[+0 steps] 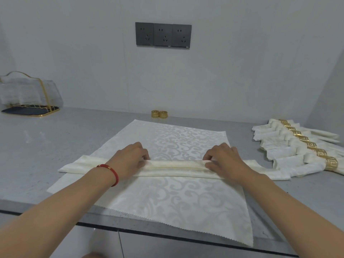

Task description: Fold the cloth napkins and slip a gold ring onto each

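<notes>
Head view looks down on a grey tabletop (46, 146), and I see both of my hands at work in the middle of the frame. A cream damask napkin (186, 202) lies spread flat at centre, its near edge hanging slightly over the tabletop's front lip. Across it, from left to right, runs a second napkin folded into a long narrow band (175, 167). My left hand (130, 161), with a red cord bracelet (111, 171) at the wrist, has its fingers curled over the band's far edge, thumb underneath, pinching the fold. My right hand (223, 161) does the same further right, fingers bent down onto the band and thumb tucked against its near side. Both hands hold the band; neither is spread wide.

Two loose gold rings (159, 114) stand side by side near the wall, just beyond the spread napkin's far edge. At the right of the frame, a row of finished napkins (279, 146) lies overlapping, each with a gold ring round it. In the upper left stands a clear holder with gold trim (29, 94) on a dark base. Three dark wall sockets (163, 35) sit at top centre.
</notes>
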`<state>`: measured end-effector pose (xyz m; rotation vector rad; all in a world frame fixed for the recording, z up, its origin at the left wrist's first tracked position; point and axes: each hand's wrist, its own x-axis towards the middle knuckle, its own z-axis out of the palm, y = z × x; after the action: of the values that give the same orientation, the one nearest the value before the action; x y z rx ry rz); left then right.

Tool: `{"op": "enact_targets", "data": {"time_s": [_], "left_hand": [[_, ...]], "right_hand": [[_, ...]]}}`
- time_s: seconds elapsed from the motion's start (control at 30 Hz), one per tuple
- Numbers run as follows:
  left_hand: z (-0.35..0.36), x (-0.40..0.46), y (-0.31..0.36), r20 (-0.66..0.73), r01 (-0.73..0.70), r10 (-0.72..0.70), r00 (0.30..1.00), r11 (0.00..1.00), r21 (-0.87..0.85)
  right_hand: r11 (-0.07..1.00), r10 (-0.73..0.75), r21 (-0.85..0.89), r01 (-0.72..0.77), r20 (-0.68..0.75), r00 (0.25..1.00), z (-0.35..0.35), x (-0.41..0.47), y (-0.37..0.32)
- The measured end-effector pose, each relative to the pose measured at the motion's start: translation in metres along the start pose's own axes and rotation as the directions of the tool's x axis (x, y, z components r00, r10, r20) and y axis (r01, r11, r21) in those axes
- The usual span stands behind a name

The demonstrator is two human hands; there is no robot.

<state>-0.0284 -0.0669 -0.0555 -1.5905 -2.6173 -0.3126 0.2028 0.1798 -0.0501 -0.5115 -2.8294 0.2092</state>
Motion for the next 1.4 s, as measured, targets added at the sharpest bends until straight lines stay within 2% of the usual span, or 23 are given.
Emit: {"op": "enact_targets", "data": {"time_s": [0.1,0.2,0.27,0.37,0.53,0.63,0.73,0.87,1.0,1.1,1.23,1.33,1.4], "left_hand": [[-0.001,-0.008,0.01,-0.075,-0.049,0.066,0.995,0.976,0.211],[-0.004,-0.017,0.015,-0.13,-0.125,0.181,0.975,0.928,0.352],[-0.005,-0.023,0.017,-0.109,-0.203,0.274,0.956,0.88,0.428],[-0.004,-0.033,0.021,-0.073,-0.236,0.313,0.947,0.83,0.505],[0.0,-0.043,0.026,-0.079,-0.171,0.215,0.974,0.912,0.373],[0.001,-0.057,0.038,-0.112,-0.129,0.16,0.981,0.961,0.243],[0.01,-0.069,0.046,-0.201,-0.155,0.169,0.965,0.984,0.085],[0.024,-0.065,0.048,-0.27,-0.125,0.156,0.95,0.984,0.127],[0.021,-0.057,0.047,-0.304,-0.017,0.061,0.951,0.989,0.147],[0.019,-0.055,0.05,-0.362,0.059,-0.009,0.932,0.99,0.127],[0.018,-0.057,0.051,-0.395,0.076,-0.05,0.917,0.996,0.051],[0.018,-0.057,0.052,-0.43,0.088,-0.043,0.902,0.993,0.085],[0.019,-0.057,0.051,-0.405,0.082,-0.019,0.914,0.987,0.14]], "right_hand": [[0.989,-0.057,-0.14,0.051,-0.042,0.998,0.002,-0.005,-0.007],[0.922,-0.216,-0.349,0.168,-0.102,0.971,0.006,-0.017,-0.013],[0.846,-0.306,-0.481,0.231,-0.082,0.949,0.007,-0.024,-0.017],[0.807,-0.383,-0.519,0.282,-0.098,0.918,0.007,-0.036,-0.022],[0.889,-0.288,-0.396,0.229,-0.096,0.953,0.012,-0.053,-0.015],[0.898,-0.296,-0.366,0.245,-0.088,0.951,0.014,-0.062,-0.019],[0.879,-0.334,-0.379,0.289,-0.058,0.941,0.013,-0.07,-0.02],[0.892,-0.34,-0.333,0.305,-0.053,0.939,0.008,-0.068,-0.014],[0.975,-0.222,-0.049,0.218,-0.106,0.969,0.0,-0.053,-0.005],[0.956,-0.258,-0.163,0.244,-0.076,0.963,0.003,-0.049,-0.009],[0.91,-0.311,-0.338,0.242,-0.166,0.936,0.003,-0.056,-0.019],[0.814,-0.411,-0.506,0.286,-0.154,0.898,0.006,-0.064,-0.024],[0.773,-0.44,-0.554,0.309,-0.118,0.89,0.006,-0.067,-0.026]]}}
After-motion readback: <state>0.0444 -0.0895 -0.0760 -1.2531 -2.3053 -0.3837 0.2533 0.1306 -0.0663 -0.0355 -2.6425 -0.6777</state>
